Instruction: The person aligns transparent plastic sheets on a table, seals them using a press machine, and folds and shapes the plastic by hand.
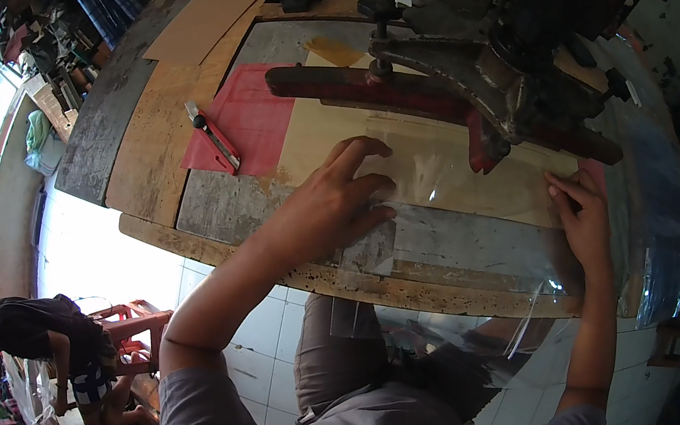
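Note:
My left hand (354,188) is over the work table with its fingers curved and apart, beside a glossy clear plastic sheet (434,189). At the right, my right hand (578,201) pinches thumb and finger together at the sheet's edge. The plastic lies over a cream-yellow sheet (318,131) and hangs past the table's front edge. Just beyond both hands, the long bar (365,88) of a heavy press-like machine stretches across the cream sheet. What lies beneath the bar is partly hidden.
A red-handled cutter knife (215,141) rests by a red sheet (252,106) on the left. Brown cardboard (219,9) lies at the back. The machine's dark arm (458,60) overhangs the table. Bundled clear film (666,276) hangs at right. Another person (40,340) sits at lower left.

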Motion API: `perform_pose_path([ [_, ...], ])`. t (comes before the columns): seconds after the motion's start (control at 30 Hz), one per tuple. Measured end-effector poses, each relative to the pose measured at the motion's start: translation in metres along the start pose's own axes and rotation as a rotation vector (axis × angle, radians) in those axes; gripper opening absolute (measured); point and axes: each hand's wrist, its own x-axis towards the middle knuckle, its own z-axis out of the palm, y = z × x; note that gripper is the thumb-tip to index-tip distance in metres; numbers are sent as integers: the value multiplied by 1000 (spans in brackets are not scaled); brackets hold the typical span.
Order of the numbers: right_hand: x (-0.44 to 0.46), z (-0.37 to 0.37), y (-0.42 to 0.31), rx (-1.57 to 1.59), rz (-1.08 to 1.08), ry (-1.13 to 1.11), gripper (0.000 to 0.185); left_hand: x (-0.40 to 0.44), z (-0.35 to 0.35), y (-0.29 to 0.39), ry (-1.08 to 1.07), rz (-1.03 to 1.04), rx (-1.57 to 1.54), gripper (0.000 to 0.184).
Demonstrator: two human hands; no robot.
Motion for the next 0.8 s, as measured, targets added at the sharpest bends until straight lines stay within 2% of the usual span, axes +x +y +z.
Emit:
perform_pose_path([
  [0.13, 0, 0, 1, 9, 18, -6, 27, -1, -1, 1, -48, -70, -12, 33],
  [0.33, 0, 1, 3, 25, 6, 5, 28, -1, 4, -4, -21, 34, 126, 40],
  [0.8, 1, 0, 1, 23, 15, -8, 28, -2, 2, -2, -40, 11, 150, 41],
])
